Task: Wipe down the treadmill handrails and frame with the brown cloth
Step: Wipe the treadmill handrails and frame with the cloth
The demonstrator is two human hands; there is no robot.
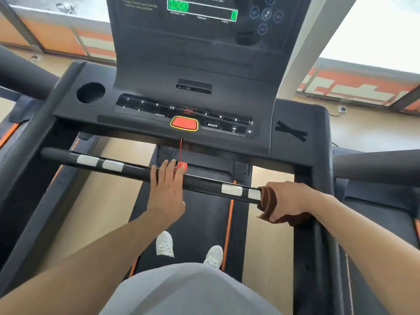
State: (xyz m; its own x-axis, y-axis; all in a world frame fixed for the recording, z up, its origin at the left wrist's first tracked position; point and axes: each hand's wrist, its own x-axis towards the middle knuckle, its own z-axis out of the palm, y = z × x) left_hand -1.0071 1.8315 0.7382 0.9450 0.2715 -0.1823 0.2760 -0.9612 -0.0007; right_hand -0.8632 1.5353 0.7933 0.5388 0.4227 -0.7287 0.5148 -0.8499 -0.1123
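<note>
A black front handrail (136, 168) with silver sensor pads runs across the treadmill below the console. My left hand (167, 192) rests flat on its middle with straight fingers, beside a red safety clip (181, 165). My right hand (291, 201) grips the brown cloth (269, 200), which is wrapped around the bar's right end next to the right frame post (304, 173). Part of the cloth is hidden under my palm.
The console (186, 105) with a red stop button (184, 123) and a cup holder (90, 93) sits above the bar. Side handrails (375, 167) extend left and right. My white shoes (164, 244) stand on the belt. Neighbouring treadmills flank both sides.
</note>
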